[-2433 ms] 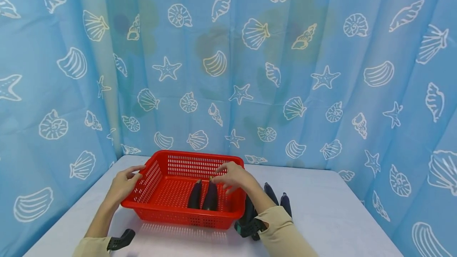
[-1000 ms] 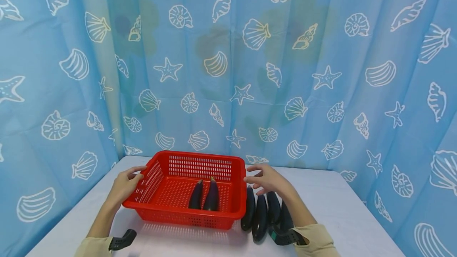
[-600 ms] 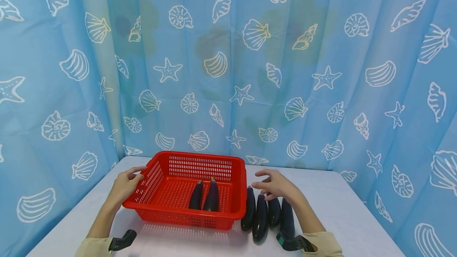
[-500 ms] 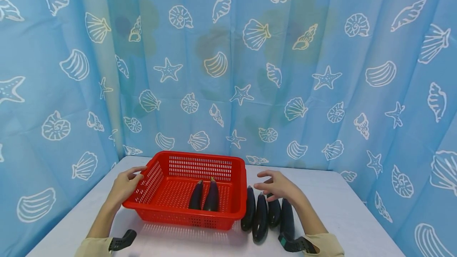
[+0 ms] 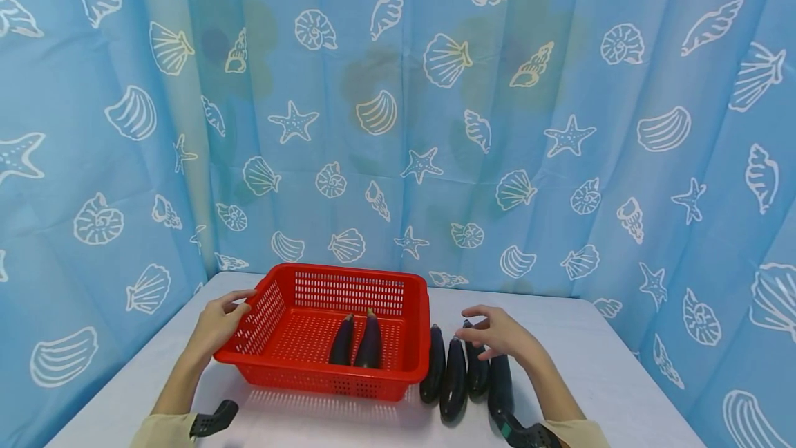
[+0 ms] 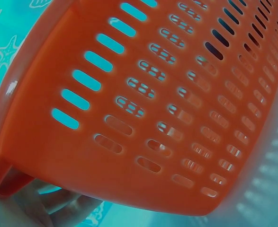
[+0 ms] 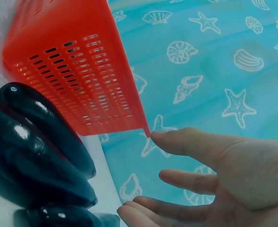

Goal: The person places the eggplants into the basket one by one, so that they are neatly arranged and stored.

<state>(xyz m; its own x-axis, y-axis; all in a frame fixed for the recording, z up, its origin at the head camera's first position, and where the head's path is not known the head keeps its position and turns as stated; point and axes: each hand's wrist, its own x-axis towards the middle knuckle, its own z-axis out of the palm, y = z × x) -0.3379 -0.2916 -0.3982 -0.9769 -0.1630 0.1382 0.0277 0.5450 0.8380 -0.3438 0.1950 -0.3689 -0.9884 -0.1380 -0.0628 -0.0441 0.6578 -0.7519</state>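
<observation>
A red plastic basket (image 5: 323,380) with slotted walls stands on the table. At its left end my left hand (image 5: 216,321) grips the rim; in the left wrist view that hand's fingers (image 6: 72,208) are partly hidden by the basket wall. Two dark purple eggplants (image 5: 370,343) lie side by side inside. To the basket's right, several more eggplants (image 5: 454,380) lie in a row. Over their stem ends hovers my right hand (image 5: 499,332), holding nothing, its thumb and fingers spread apart in the right wrist view. It covers the top of the rightmost eggplant (image 5: 501,389).
A white tablecloth (image 5: 578,358) covers the table. Blue curtains (image 5: 398,123) with white shell and starfish prints enclose the back and both sides. Black wrist devices (image 5: 213,420) are strapped near both sleeves.
From above the eggplants in the basket, my right hand has moved out over the right rim and further right, above the row on the table. My left hand keeps its place on the rim.
</observation>
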